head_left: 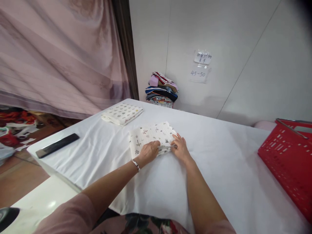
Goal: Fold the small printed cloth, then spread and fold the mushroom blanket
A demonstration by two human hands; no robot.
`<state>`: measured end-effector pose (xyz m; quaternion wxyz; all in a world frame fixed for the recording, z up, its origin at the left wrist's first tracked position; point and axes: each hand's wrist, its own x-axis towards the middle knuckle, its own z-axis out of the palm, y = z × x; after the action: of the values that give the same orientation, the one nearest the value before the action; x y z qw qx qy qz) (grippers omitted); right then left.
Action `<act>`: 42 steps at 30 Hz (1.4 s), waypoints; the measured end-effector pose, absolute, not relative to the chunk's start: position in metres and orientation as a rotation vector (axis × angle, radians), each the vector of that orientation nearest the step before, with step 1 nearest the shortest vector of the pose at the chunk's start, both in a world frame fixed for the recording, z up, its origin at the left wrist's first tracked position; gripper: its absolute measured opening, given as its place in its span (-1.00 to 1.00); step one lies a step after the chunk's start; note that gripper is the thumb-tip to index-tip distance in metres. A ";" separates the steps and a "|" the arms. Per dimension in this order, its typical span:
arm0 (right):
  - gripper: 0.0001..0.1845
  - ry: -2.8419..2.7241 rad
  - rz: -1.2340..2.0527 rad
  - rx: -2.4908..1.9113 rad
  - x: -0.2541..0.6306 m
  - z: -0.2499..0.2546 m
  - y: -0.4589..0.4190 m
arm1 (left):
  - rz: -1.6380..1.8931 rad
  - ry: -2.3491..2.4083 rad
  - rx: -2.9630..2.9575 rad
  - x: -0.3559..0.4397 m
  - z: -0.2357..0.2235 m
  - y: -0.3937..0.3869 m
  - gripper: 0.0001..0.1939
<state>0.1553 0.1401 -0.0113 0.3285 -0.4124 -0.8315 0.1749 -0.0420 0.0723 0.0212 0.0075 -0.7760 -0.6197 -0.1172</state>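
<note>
A folded white cloth (153,132) with small grey and brown prints lies on the white-covered table in front of me. My left hand (149,151) is closed over its near edge, fingers curled, with the fingertips partly hidden. At the near right corner, my right hand (180,148) pinches the layered edge between thumb and fingers, index finger lying over the top. Several fold layers show between the two hands. Farther back to the left rests a second folded white cloth (122,113) with grey spots, touched by neither hand.
A black phone-like slab (58,145) lies on the table (219,156) at left. On the right stands a red plastic basket (290,162) with a metal handle. A stack of folded fabrics (162,89) sits against the wall beyond the far edge. A pink curtain (63,55) hangs at left.
</note>
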 end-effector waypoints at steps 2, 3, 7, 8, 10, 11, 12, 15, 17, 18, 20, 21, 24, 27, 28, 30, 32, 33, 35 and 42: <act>-0.87 -2.181 0.449 -1.084 0.155 -0.012 0.141 | -0.361 -1.951 -2.423 -0.042 0.022 0.072 -0.85; -0.88 -2.184 0.444 -1.088 0.155 -0.013 0.141 | -0.358 -1.952 -2.419 -0.042 0.022 0.072 -0.85; -0.85 -2.197 0.434 -1.106 0.154 -0.014 0.142 | -0.379 -1.919 -2.417 -0.043 0.020 0.073 -0.87; -0.84 -2.199 0.433 -1.110 0.154 -0.014 0.142 | -0.391 -1.899 -2.422 -0.043 0.019 0.073 -0.86; -0.83 -2.207 0.429 -1.116 0.154 -0.013 0.142 | -0.406 -1.863 -2.430 -0.043 0.017 0.073 -0.85; -0.83 -2.211 0.425 -1.119 0.154 -0.013 0.142 | -0.404 -1.851 -2.432 -0.043 0.017 0.073 -0.85; -0.82 -2.216 0.421 -1.122 0.153 -0.013 0.141 | -0.396 -1.846 -2.431 -0.043 0.017 0.073 -0.84; -0.81 -2.230 0.413 -1.127 0.152 -0.011 0.140 | -0.350 -1.846 -2.422 -0.041 0.017 0.072 -0.85; -0.80 -2.235 0.411 -1.129 0.151 -0.011 0.140 | -0.318 -1.841 -2.423 -0.040 0.019 0.071 -0.87; -0.80 -2.238 0.409 -1.128 0.151 -0.011 0.140 | -0.306 -1.841 -2.423 -0.039 0.020 0.071 -0.88; -0.80 -2.245 0.407 -1.126 0.151 -0.010 0.140 | -0.295 -1.849 -2.415 -0.038 0.021 0.071 -0.89; -0.80 -2.249 0.405 -1.125 0.151 -0.010 0.140 | -0.291 -1.849 -2.410 -0.037 0.022 0.070 -0.89; -0.80 -2.249 0.399 -1.124 0.152 -0.010 0.141 | -0.309 -1.783 -2.403 -0.035 0.022 0.069 -0.87; -0.79 -2.261 0.420 -1.110 0.155 -0.010 0.142 | -0.352 -1.663 -2.391 -0.034 0.020 0.067 -0.85; -0.79 -2.265 0.432 -1.109 0.155 -0.010 0.142 | -0.357 -1.628 -2.388 -0.034 0.019 0.067 -0.85; -0.79 -2.272 0.448 -1.113 0.156 -0.009 0.142 | -0.351 -1.575 -2.391 -0.034 0.017 0.066 -0.84; -0.79 -2.273 0.444 -1.111 0.156 -0.008 0.142 | -0.345 -1.549 -2.392 -0.035 0.014 0.066 -0.83; -0.79 -2.275 0.439 -1.102 0.156 -0.008 0.142 | -0.346 -1.543 -2.390 -0.035 0.013 0.066 -0.82; -0.79 -2.280 0.436 -1.089 0.157 -0.009 0.142 | -0.347 -1.538 -2.393 -0.036 0.012 0.066 -0.81; -0.78 -2.285 0.537 -1.157 0.158 -0.012 0.143 | -0.381 -1.656 -2.452 -0.034 0.013 0.066 -0.81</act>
<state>0.1578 0.1432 -0.0124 0.2595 -0.4269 -0.8433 0.1983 -0.0345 0.0656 0.0128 0.0788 -0.8194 -0.5534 -0.1273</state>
